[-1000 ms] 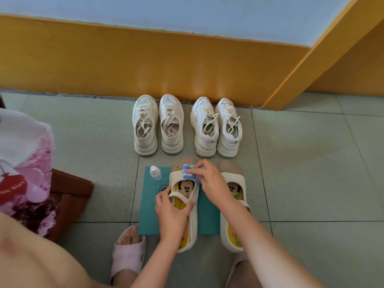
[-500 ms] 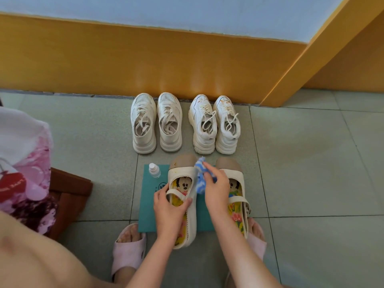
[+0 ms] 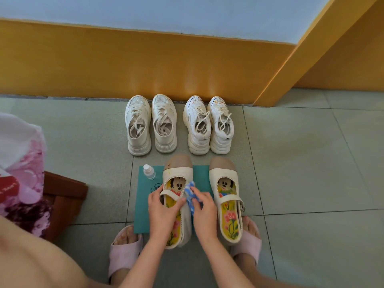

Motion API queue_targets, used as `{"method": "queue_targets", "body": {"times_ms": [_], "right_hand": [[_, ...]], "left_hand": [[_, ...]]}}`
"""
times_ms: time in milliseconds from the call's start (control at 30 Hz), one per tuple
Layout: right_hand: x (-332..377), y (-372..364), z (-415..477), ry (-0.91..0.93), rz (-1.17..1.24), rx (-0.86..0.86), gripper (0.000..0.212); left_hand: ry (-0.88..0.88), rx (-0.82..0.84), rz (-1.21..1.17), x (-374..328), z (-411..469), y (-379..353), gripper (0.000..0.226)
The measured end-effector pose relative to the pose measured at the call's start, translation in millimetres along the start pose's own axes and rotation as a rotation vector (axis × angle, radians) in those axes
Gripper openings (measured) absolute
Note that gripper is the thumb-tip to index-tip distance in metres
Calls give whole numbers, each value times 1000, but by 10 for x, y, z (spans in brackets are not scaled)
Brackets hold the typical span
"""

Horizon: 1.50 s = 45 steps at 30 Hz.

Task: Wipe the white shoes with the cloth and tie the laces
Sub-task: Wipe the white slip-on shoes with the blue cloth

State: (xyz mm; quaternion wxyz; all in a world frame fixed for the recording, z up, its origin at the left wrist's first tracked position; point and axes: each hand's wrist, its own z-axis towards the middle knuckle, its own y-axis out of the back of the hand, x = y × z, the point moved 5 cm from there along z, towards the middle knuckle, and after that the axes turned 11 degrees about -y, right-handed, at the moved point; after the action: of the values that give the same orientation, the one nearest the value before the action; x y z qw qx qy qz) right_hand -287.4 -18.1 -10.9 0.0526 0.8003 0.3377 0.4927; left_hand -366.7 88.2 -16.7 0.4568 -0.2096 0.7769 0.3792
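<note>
The strap shoe (image 3: 178, 196) being cleaned lies on the teal mat (image 3: 143, 206), directly in front of the person. Its long axis runs away from the body, with the beige toe cap pointing toward the wall and the heel toward the feet. The left hand (image 3: 163, 210) is clamped on this shoe: the fingers go around the strap and the opening, and the thumb presses on the inner rim. The right hand (image 3: 202, 213) is closed on the blue and white cloth (image 3: 190, 197) and presses it on the right side wall of the same shoe, about the middle of its length. So both hands are close together, with only the shoe wall between them. The right hand is the nearer one to the unwiped part of this side, so I judge that the next stroke should go along the long axis, toward the heel or back to the toe.

Compared with 1 second ago, the cloth has come from the toe cap down to the side of the shoe, and the left hand kept its grip.

The second strap shoe (image 3: 226, 196) stands just beside, to the right, partly off the mat. A small spray bottle (image 3: 149, 172) stands on the far left corner of the mat. 2 pairs of white sneakers (image 3: 179, 123) wait near the wall, laces loose, both well apart from the hands.
</note>
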Motion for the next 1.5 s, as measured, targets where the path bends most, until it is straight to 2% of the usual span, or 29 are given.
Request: {"method": "queue_targets", "body": {"times_ms": [267,467,733,833,933,1033,1100,1167,1267,1367,1433,1500], "right_hand": [[-286,30,-385,-101,-8,1,37],[-432,68,-638,-201,37,70,39],[-644,16,-944,-380,247,177,38],[-469,190,-960,-357,365,158,37],[-160,422,-858,-245,419,95,37],[163,596,-708,-142,474,41,40],[329,638,-601,-125,514,43,37],[446,634,-505,-125,527,36,34],[598,542,-421,-135,588,44,30],[767,440,-393,-88,558,57,24],[869,395,-393,-15,448,47,17],[963,343,-410,62,289,91,16]], "left_hand": [[40,9,-26,-1,-26,-40,64],[32,-22,-9,-27,-27,-39,60],[59,-26,6,-20,-28,-43,61],[84,2,18,-25,-21,-44,66],[101,31,41,-44,-34,-28,72],[26,-111,92,-218,-136,96,56],[-98,-201,-12,-465,-241,170,32],[-128,-185,-205,-695,-298,196,18],[9,-4,-495,-932,-291,175,16],[200,211,-690,-1028,-290,139,14],[224,232,-739,-1001,-251,182,21],[226,179,-778,-931,-188,268,28]]}}
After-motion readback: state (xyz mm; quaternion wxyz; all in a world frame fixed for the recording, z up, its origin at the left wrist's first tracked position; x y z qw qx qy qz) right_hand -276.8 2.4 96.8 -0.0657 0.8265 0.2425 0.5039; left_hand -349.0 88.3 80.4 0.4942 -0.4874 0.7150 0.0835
